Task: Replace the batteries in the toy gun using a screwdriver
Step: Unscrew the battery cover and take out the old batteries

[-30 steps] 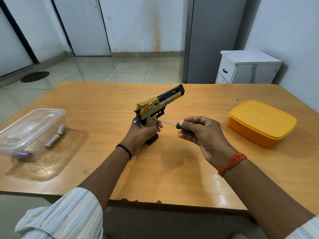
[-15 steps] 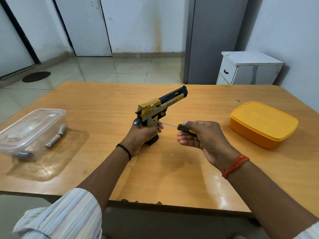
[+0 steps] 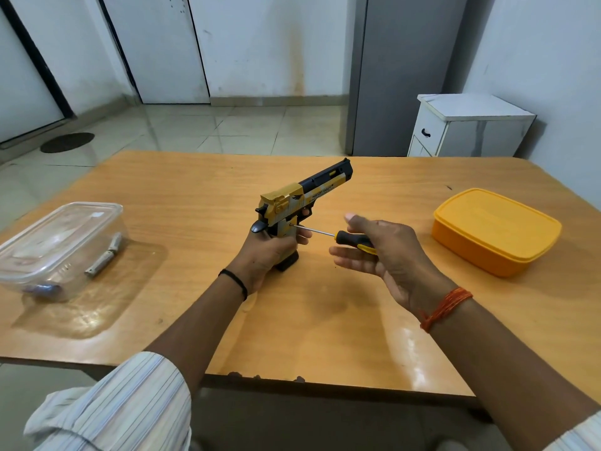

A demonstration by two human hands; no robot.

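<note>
The left hand gripped the toy gun upright on the counter. The right hand, fingers apparently loosened, cradled the screwdriver, its tip at the grip screw. Maintain axial pressure.

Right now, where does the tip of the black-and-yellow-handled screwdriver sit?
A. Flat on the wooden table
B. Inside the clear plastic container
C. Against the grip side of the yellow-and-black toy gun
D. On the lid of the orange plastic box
C: the black-and-yellow-handled screwdriver, held by the right hand, meets the yellow-and-black toy gun just above the gripping left hand.
</note>
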